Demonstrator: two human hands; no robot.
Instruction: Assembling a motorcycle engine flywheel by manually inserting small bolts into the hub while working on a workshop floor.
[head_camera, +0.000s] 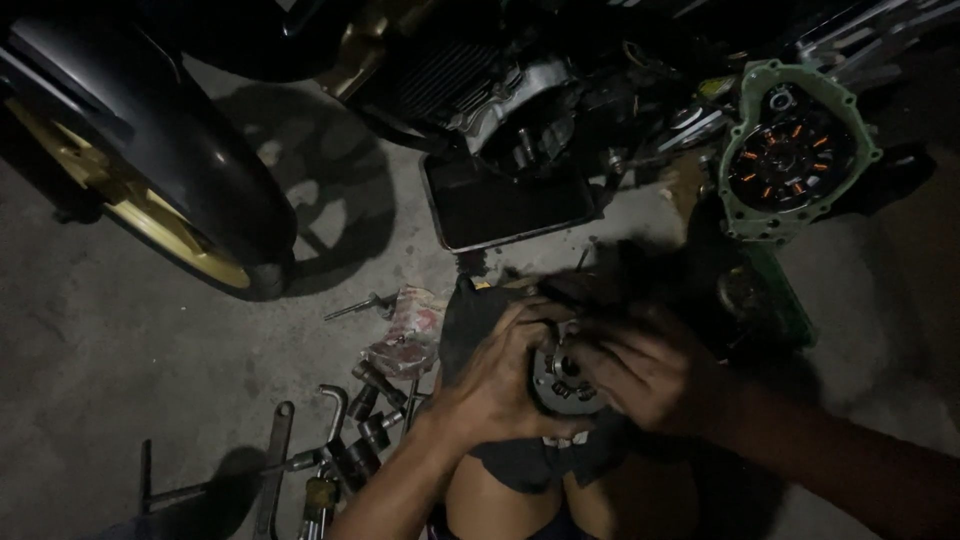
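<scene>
Colours as observed: floor (120, 330) grey concrete, marked with dark stains. Wheel rim (150, 215) gold-yellow, enclosed by a black tyre (215, 190). Engine cover (800, 150) edged in pale green, its dark centre fitted with a ring of orange segments. Drain tray (510, 205) black with a light metal edge. Crumpled rag (405, 330) white, patterned red. Round metal part (565, 380) dull grey, oil-darkened. Tools (340, 440) plain steel grey

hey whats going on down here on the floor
A person crouches on a concrete floor beside a motorcycle. Both hands, left hand and right hand, grip a round metal engine part over a dark cloth. Sockets and wrenches lie at the left; an engine cover lies at the upper right.
</scene>
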